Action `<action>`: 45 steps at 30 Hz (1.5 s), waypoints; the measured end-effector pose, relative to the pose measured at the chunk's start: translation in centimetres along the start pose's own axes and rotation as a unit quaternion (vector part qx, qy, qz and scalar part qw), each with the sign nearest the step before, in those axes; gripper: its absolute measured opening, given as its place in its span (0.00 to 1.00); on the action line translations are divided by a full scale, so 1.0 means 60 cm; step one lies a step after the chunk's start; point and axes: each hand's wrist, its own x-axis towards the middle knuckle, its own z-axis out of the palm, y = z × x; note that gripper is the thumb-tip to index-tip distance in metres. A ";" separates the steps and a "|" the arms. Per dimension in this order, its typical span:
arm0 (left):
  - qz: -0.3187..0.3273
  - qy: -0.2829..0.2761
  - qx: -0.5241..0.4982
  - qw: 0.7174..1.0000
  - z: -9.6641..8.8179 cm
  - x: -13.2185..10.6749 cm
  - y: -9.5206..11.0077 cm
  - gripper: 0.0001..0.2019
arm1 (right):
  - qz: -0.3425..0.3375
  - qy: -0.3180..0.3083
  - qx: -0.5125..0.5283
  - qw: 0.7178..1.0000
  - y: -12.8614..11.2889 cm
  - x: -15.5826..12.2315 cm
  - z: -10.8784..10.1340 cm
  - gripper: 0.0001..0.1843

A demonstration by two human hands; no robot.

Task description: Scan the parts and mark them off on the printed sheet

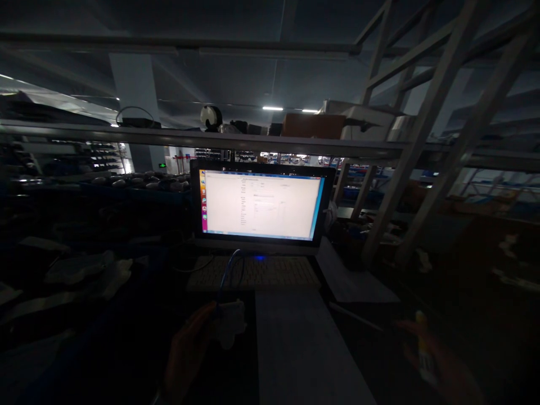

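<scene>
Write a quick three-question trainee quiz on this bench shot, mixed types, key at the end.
1. Multiple choice: what does the left hand hold?
A) a keyboard
B) a pale part
C) a cardboard box

2. True or false: the monitor's screen is dark.

3. Fill in the blank: the right hand holds a slim item coloured ____ and white.

Key:
1. B, the pale part.
2. False; the monitor is lit, showing a mostly white window.
3. Yellow.
</scene>
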 end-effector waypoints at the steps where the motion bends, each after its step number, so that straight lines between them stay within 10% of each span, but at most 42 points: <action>1: -0.002 0.003 -0.001 1.000 0.001 0.000 0.000 0.17 | -0.001 -0.005 0.003 1.000 0.001 -0.001 0.000 0.19; 31: -0.026 -0.002 0.008 1.000 0.000 -0.001 0.003 0.15 | 0.000 -0.032 0.006 0.999 0.011 -0.003 0.004 0.20; 45: -0.015 -0.026 0.011 0.999 -0.005 0.008 0.026 0.18 | -0.015 0.036 -0.048 0.998 -0.056 0.007 -0.020 0.22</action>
